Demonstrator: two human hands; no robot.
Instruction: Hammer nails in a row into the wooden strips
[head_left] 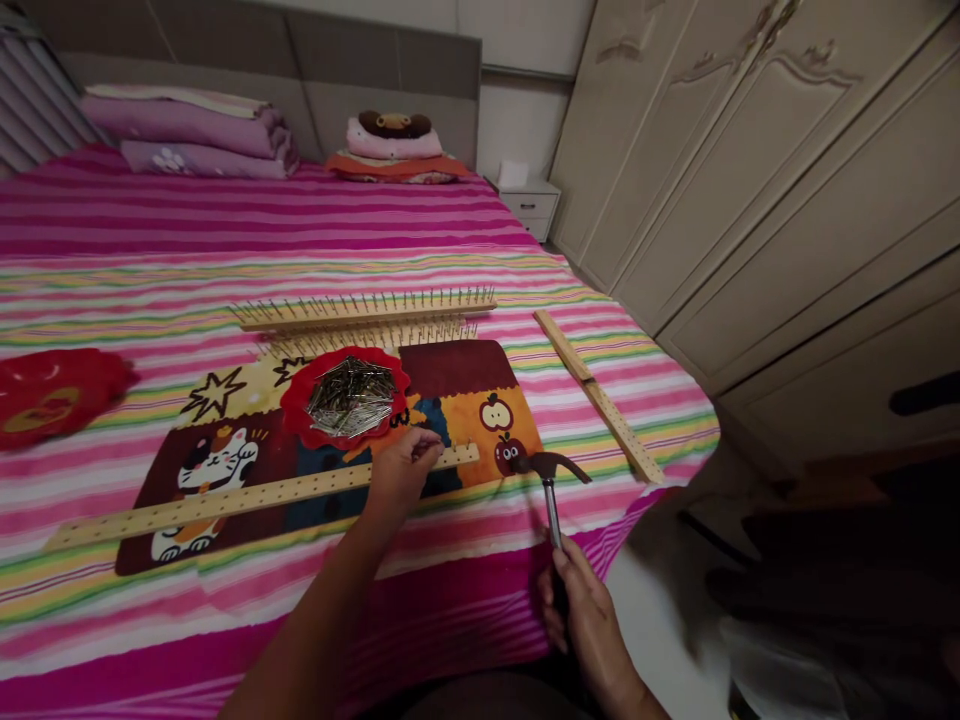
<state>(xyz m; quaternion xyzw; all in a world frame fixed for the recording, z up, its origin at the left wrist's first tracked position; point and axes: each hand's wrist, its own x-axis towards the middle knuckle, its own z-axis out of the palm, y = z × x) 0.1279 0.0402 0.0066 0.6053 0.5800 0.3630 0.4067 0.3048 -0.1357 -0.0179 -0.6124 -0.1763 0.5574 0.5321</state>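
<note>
My left hand [405,460] is closed in a pinch over a wooden strip [262,495] dotted with holes, close to its right end. What sits between those fingertips is too small to make out. A small nail appears to stand at the strip's right tip. My right hand [581,600] grips the dark handle of a claw hammer [553,500], its head raised to the right of the strip. Just behind my left hand is a red scalloped bowl [292,405] holding many loose nails [352,395]. A patterned mat [480,375] lies under bowl and strip.
Wooden strips full of upright nails [367,312] lie behind the bowl. Other wooden strips [600,395] rest near the bed's right edge. A red plate [60,395] is at left. Folded bedding [195,135] sits by the headboard; a wardrobe [750,150] stands right.
</note>
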